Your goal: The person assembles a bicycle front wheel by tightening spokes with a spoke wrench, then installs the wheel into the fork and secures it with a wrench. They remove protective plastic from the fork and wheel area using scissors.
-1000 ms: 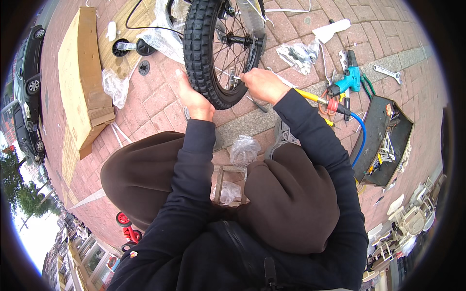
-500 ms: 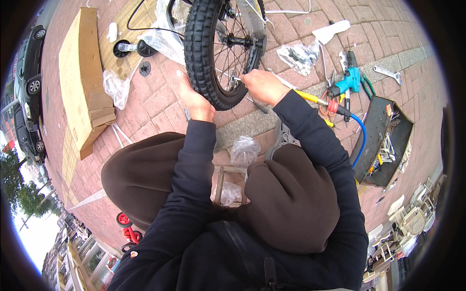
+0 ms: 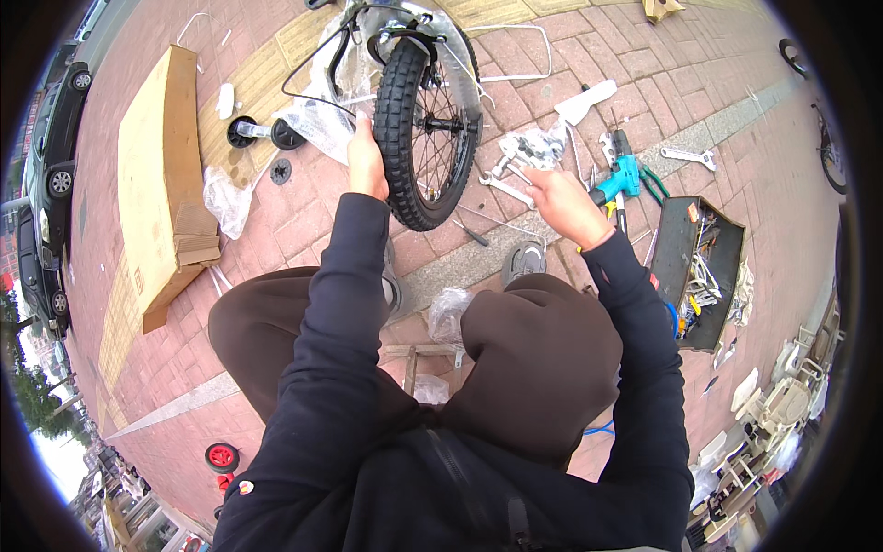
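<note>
A small bicycle wheel [image 3: 393,138] with a knobby black tyre stands upright in front of me, held in its fork. My left hand [image 3: 366,164] grips the tyre's left side. Away to the right of the wheel, my right hand [image 3: 563,204] is closed above the paving beside a silver wrench [image 3: 506,189]. Its fingers are curled, and what is in them, if anything, I cannot make out. Just beyond it lies a clear plastic bag of small parts [image 3: 533,147]. A thin dark tool [image 3: 471,230] lies on the paving below the wheel.
To the right are a teal power drill [image 3: 621,170], green-handled pliers [image 3: 655,186], another wrench [image 3: 688,156] and an open toolbox [image 3: 676,244] of tools. A long cardboard box [image 3: 161,175], small black wheels [image 3: 287,133] and plastic wrap [image 3: 228,198] lie left.
My right hand has left the wheel's rim and moved right, towards the tools. The yellow-handled air tool no longer shows in it. My left hand has shifted up along the tyre.
</note>
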A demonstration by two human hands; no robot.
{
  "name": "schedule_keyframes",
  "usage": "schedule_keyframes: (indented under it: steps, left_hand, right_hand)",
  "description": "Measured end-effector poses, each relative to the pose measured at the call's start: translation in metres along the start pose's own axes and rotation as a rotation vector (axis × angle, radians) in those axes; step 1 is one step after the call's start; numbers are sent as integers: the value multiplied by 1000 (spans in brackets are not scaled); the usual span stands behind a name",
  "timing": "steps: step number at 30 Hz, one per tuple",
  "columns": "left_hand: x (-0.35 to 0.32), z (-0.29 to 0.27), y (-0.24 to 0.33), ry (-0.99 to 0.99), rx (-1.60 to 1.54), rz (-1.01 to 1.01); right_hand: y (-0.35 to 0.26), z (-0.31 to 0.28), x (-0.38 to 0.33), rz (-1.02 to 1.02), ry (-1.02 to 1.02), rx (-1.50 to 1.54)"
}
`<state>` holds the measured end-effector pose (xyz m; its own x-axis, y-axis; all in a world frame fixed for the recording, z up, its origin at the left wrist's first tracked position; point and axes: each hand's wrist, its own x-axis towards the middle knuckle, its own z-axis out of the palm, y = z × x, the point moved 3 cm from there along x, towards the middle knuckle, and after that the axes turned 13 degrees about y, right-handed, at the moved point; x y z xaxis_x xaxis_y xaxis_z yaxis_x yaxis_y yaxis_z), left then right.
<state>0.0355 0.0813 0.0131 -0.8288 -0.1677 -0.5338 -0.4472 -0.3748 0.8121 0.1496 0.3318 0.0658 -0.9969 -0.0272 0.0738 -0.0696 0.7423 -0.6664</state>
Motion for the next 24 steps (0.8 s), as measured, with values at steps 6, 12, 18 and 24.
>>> schedule_keyframes:
  steps: [6,12,18,24]
  left_hand:
    - [24,-2,-17,232,-39,105]
    - [44,-11,-20,203,-10,83]
    - [39,-15,-13,81,-66,71]
    - [39,-19,7,35,-15,34]
  right_hand:
    - [-111,-103,-10,-138,331,-45]
    - [-162,-53,-59,-39,-18,-286]
    - [-138,-39,-63,-41,-88,-205]
    - [-130,-42,-60,-62,-100,-169]
